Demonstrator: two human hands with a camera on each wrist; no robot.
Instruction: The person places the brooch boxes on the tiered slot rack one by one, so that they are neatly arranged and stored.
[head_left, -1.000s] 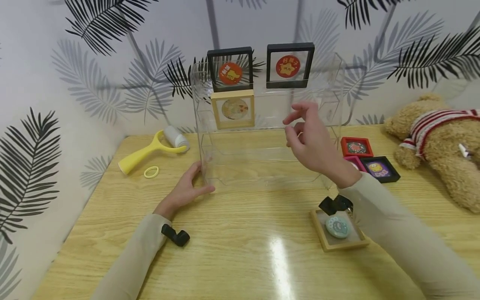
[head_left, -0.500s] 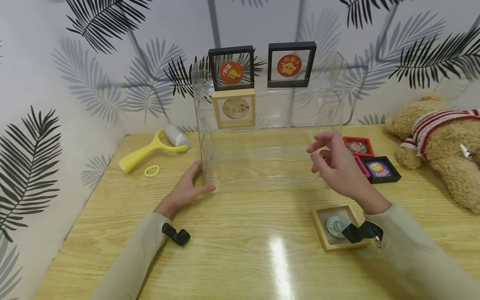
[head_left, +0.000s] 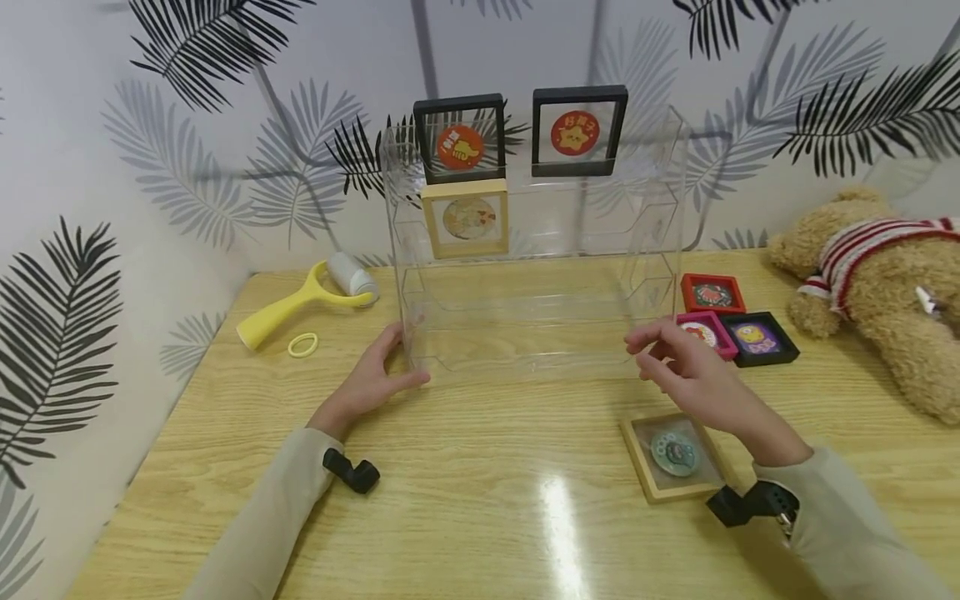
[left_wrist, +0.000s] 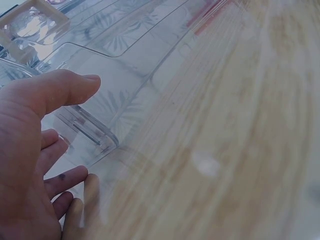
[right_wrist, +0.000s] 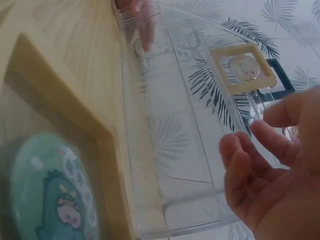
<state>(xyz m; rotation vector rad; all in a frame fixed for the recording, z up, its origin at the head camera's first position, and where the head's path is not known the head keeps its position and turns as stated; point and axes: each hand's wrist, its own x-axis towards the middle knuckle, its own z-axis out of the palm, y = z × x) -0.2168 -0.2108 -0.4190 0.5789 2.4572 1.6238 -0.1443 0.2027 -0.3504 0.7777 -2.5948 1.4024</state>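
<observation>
A clear acrylic rack (head_left: 525,362) with stepped tiers stands upright on the table. My left hand (head_left: 367,379) is at its lower left corner. In the left wrist view the thumb stretches out on one side of the corner and the relaxed fingers lie on the other. Near the rack's lower right corner hovers my right hand (head_left: 697,379), fingers loosely bent and holding nothing. Below that hand a light wood frame (head_left: 636,458) lies flat, with a teal round badge (head_left: 675,454) inside. The rack bears two black frames, left (head_left: 459,104) and right (head_left: 580,92), above another light wood frame (head_left: 471,248).
Right of the rack lie a red frame (head_left: 712,308), a pink frame (head_left: 724,340) and a black frame (head_left: 783,350). A teddy bear (head_left: 892,308) lies beyond. At left are a yellow slingshot-shaped piece (head_left: 281,312), a yellow ring (head_left: 303,345) and a grey-white cylinder (head_left: 351,275).
My right hand has moved down and to the right, from before the rack's middle tier to above its lower right corner. The left hand stays in place.
</observation>
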